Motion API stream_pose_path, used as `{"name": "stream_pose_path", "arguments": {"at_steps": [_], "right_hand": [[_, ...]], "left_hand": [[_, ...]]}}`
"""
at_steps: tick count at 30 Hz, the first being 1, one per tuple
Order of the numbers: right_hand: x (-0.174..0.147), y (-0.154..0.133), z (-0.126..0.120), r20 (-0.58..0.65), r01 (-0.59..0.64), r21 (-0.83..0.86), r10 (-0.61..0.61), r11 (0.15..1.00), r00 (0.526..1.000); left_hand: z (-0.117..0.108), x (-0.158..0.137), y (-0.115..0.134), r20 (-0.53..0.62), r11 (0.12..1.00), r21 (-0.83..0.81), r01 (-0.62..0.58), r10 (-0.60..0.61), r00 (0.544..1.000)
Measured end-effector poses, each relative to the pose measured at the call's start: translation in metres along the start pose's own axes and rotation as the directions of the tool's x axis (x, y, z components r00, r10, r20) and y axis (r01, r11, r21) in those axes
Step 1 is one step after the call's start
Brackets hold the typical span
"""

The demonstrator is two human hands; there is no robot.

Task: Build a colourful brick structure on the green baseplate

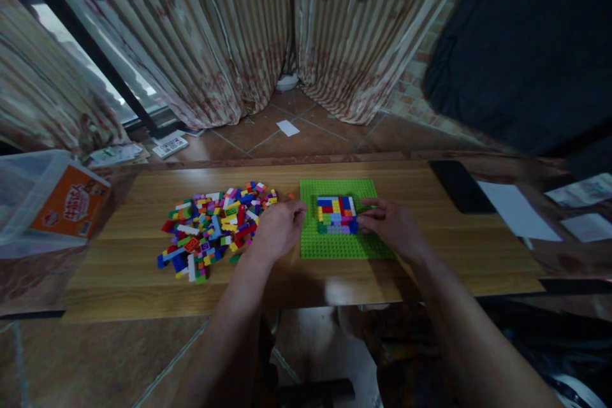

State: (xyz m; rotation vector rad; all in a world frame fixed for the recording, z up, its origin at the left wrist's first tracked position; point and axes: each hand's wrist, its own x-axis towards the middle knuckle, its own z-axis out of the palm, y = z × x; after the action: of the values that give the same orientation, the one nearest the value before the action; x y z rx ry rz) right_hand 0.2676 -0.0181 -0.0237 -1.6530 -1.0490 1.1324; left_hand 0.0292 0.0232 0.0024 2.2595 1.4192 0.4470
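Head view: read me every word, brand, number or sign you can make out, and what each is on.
"牛筋达人", probably: large white characters on the orange label of the clear bin; its smaller print is unreadable.
White booklet on the floor: bold print, too blurred.
Printed sheet, far right: too small.
Brick pile and green baseplate: nothing readable.

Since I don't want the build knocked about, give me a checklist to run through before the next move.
1. Baseplate lying on the table: ok.
2. Brick build within the baseplate's edges: ok, green studs show around it.
3. Loose bricks off the baseplate: ok, heaped to its left.
4. Right hand at the build: ok, fingertips at its right edge.
5. Left hand holding a brick: cannot tell, its fingertips are too small to make out.
6. Every brick pressed fully down: cannot tell from this view.
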Motion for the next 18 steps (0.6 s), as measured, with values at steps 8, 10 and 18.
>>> {"name": "stream_pose_path", "arguments": {"at_steps": [8, 10, 18], "right_hand": [[-0.004, -0.001, 0.003, -0.04, 0.033, -0.097, -0.037, 0.995, 0.999], [-0.006, -0.001, 0.002, -0.023, 0.049, -0.154, -0.053, 0.987, 0.998], [-0.011, -0.005, 0.004, -0.017, 0.15, -0.396, -0.171, 0.906, 0.985]], "left_hand": [[0.0, 0.001, -0.001, -0.006, 1.0, 0.0, -0.001, 0.001, 1.0], [0.0, 0.001, -0.001, 0.001, 1.0, 0.003, 0.01, -0.01, 1.0], [0.0, 0.0, -0.001, 0.003, 1.0, 0.001, 0.015, -0.015, 1.0]]}}
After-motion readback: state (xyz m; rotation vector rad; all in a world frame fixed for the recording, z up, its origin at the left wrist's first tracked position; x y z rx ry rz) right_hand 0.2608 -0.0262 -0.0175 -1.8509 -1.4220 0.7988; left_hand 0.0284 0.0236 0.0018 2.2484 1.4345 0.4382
